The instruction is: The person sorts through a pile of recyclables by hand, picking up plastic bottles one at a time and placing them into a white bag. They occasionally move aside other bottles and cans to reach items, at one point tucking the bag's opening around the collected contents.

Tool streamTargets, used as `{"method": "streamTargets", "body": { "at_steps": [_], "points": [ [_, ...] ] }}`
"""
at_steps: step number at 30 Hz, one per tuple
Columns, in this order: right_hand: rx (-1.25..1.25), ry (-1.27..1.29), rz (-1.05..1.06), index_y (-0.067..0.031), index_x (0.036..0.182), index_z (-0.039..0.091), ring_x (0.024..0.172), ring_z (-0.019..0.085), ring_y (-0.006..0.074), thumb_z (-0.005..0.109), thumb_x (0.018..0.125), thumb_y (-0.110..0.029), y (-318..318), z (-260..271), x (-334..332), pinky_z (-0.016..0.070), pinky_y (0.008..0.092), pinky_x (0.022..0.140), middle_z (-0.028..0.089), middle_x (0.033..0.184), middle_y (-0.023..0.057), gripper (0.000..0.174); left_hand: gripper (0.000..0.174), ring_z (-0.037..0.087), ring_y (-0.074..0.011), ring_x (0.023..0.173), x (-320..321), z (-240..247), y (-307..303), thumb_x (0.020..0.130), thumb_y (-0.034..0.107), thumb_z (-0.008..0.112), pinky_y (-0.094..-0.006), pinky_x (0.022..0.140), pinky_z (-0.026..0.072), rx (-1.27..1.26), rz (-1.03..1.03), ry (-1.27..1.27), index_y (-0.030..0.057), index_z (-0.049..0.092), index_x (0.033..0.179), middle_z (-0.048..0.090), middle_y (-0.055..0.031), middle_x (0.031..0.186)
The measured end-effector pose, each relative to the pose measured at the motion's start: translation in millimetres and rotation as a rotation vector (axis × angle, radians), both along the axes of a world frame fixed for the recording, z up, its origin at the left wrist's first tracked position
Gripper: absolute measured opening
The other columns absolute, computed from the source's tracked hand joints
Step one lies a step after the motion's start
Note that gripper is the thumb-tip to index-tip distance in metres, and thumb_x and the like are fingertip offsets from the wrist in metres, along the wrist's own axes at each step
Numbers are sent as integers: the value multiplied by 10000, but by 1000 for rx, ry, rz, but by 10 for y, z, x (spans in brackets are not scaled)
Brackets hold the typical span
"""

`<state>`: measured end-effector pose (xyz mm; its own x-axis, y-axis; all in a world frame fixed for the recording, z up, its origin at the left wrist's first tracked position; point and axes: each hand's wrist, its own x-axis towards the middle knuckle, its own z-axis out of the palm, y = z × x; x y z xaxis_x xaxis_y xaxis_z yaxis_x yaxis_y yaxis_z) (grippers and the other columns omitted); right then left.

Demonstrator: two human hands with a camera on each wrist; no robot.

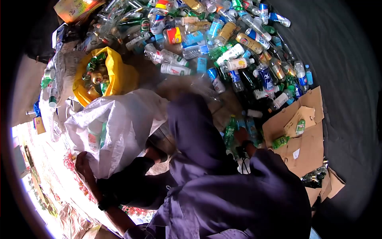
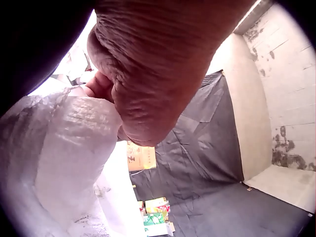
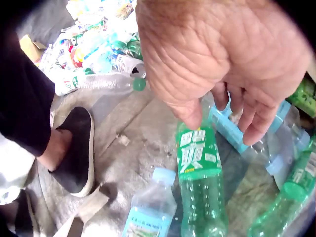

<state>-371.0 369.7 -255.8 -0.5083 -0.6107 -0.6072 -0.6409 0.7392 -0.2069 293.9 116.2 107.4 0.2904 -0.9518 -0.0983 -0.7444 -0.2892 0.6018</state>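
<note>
My left hand [image 1: 84, 165] is at the near edge of a white woven sack [image 1: 113, 131], its fingers curled at the rim in the left wrist view. Clear and green bottles show inside the sack. My right hand [image 3: 222, 64] is low over bottles on the floor, thumb and fingers spread apart. Its thumb overlaps the top of a green bottle [image 3: 200, 158] with a green label. The fingertips reach over a clear bottle with a blue label [image 3: 229, 131]. A blue-capped clear bottle [image 3: 150, 207] lies beside the green one.
Bottles and cans lie in a large heap [image 1: 215, 36] ahead. A yellow bag [image 1: 117, 73] of cans stands behind the sack. On the right lies an opened cardboard box [image 1: 306, 153] with two small green containers. A shoe [image 3: 79, 148] is on the floor left of the bottles.
</note>
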Motion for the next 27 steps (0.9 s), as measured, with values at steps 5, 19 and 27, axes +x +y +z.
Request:
{"method": "streamTargets", "body": {
  "at_steps": [5, 19, 27],
  "points": [
    [87, -108, -34, 28, 1149, 608, 1014, 648, 444, 683, 774, -334, 309, -20, 279, 517, 536, 859, 677, 1081, 277, 526, 276, 607, -195, 955, 126, -123, -40, 937, 98, 517, -308, 906, 457, -36, -55, 21, -22, 673, 1131, 684, -92, 1027],
    [110, -403, -398, -34, 991, 716, 977, 682, 374, 762, 724, -371, 89, -954, 566, 521, 486, 805, 714, 1029, 220, 433, 241, 601, -157, 942, -102, -32, -71, 915, 75, 535, -290, 883, 458, -7, -7, 125, -23, 680, 1081, 675, -73, 1005],
    [-133, -394, -212, 20, 802, 689, 805, 703, 391, 731, 783, -414, -408, -338, 730, 512, 495, 673, 713, 781, 212, 437, 215, 611, -151, 910, 147, -250, -66, 894, 2, 547, -272, 861, 469, -98, -33, 223, -14, 686, 1057, 673, -56, 975]
  ]
}}
